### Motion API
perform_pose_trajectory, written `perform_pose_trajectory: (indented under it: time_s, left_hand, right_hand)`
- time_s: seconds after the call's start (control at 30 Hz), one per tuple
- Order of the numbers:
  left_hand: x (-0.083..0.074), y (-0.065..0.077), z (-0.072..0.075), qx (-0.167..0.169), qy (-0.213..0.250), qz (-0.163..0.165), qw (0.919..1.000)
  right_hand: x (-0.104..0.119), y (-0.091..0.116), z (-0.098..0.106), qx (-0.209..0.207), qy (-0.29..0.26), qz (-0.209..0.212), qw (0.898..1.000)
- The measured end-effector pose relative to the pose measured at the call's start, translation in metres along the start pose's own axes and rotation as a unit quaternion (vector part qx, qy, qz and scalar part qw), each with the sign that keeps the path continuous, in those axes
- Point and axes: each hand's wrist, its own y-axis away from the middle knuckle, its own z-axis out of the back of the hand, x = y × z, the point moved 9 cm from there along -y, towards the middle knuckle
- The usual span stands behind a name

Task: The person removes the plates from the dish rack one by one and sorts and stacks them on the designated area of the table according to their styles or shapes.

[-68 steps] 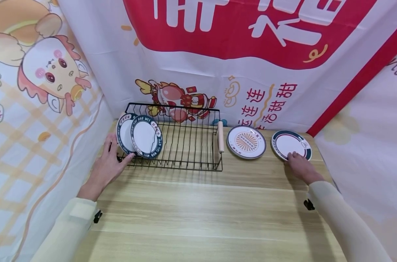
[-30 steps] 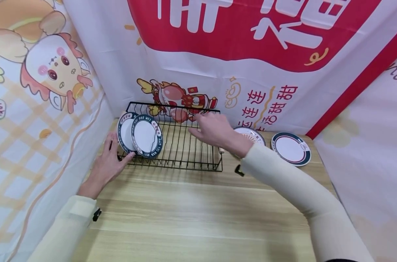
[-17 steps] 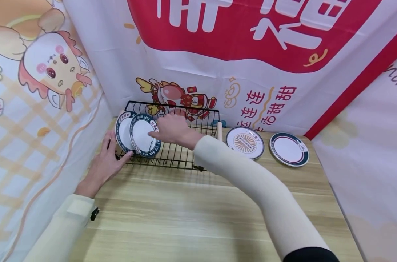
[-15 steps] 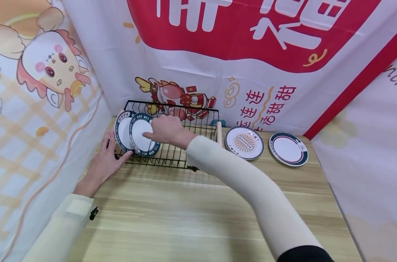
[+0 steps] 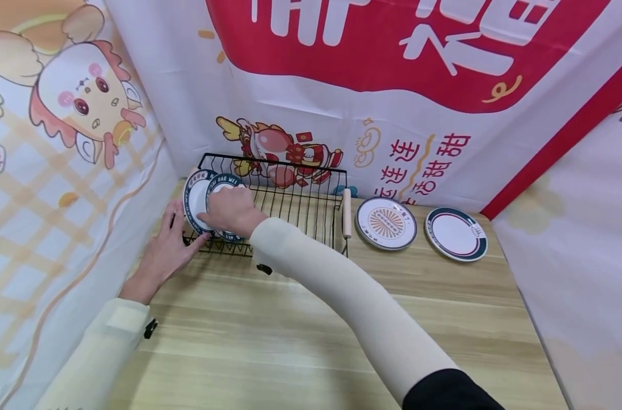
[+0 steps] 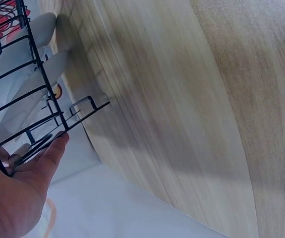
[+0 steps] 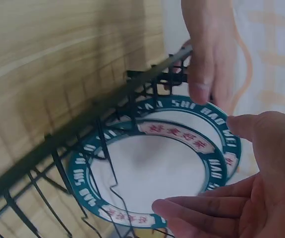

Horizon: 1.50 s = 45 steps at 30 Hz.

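Observation:
Two white plates with dark green lettered rims lean in the left end of a black wire dish rack (image 5: 275, 162): the rear plate (image 5: 195, 202) and the front plate (image 7: 144, 163), which overlaps it. My left hand (image 5: 164, 250) grips the rack's left end; in the left wrist view its thumb lies along the black frame, fingers behind the bars. My right hand (image 5: 234, 210) reaches over the front plate and hides most of its face in the head view. In the right wrist view, thumb and fingers are spread, fingertips overlapping the front plate's edge and the thumb near the rear plate's rim.
A plate with an orange sunburst (image 5: 386, 223) lies on the wooden table (image 5: 290, 330) right of the rack's pale handle (image 5: 347, 213). Farther right lies a green-rimmed plate (image 5: 455, 233). Printed cloth walls (image 5: 301, 102) stand behind and at both sides.
My right hand has left the far-right plate, which stays on the table, and crossed leftward over the rack to the front plate. My left hand keeps its place at the rack's left end.

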Motion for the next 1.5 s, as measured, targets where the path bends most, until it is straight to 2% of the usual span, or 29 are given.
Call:
perform_pose_trajectory:
  time_s: [0.27, 0.4, 0.7, 0.9, 1.03, 1.13, 1.23, 1.33, 1.4, 1.5]
  left_hand:
    - [-0.008, -0.006, -0.005, 0.001, -0.005, -0.008, 1.0]
    - [-0.012, -0.008, -0.008, 0.0, -0.004, -0.013, 0.9999]
    - [-0.014, -0.008, -0.01, -0.001, -0.012, -0.013, 0.9999]
    - [-0.011, -0.009, -0.006, -0.006, -0.009, -0.014, 0.9998]
    - [-0.009, -0.006, -0.004, -0.002, -0.008, -0.01, 0.9999]
    - [-0.007, -0.004, -0.002, -0.001, -0.007, -0.006, 1.0]
    - [-0.007, -0.002, -0.001, -0.004, -0.007, -0.006, 0.9999]
    - [-0.007, -0.001, -0.001, -0.004, -0.006, -0.004, 1.0]
    - [-0.006, -0.001, 0.0, -0.003, -0.006, -0.001, 1.0]
    - [-0.004, 0.0, 0.001, -0.001, -0.007, 0.005, 1.0]
  right_hand:
    - [-0.006, -0.008, -0.024, 0.005, 0.026, -0.032, 0.999]
    - [-0.009, -0.01, -0.032, 0.005, 0.015, -0.042, 0.999]
    - [-0.002, -0.011, -0.034, -0.016, -0.07, -0.043, 0.997]
    - [-0.011, -0.006, -0.022, -0.052, -0.176, -0.061, 0.981]
    - [-0.019, -0.002, -0.012, -0.065, -0.221, -0.062, 0.971]
    - [-0.027, -0.002, -0.01, -0.056, -0.265, -0.062, 0.961]
    - [-0.038, -0.001, -0.011, -0.035, -0.331, -0.076, 0.94]
    - [-0.051, 0.003, -0.01, -0.018, -0.394, -0.108, 0.913]
    - [-0.06, 0.007, -0.008, -0.01, -0.44, -0.129, 0.888]
    - [-0.071, 0.013, -0.002, -0.005, -0.498, -0.139, 0.856]
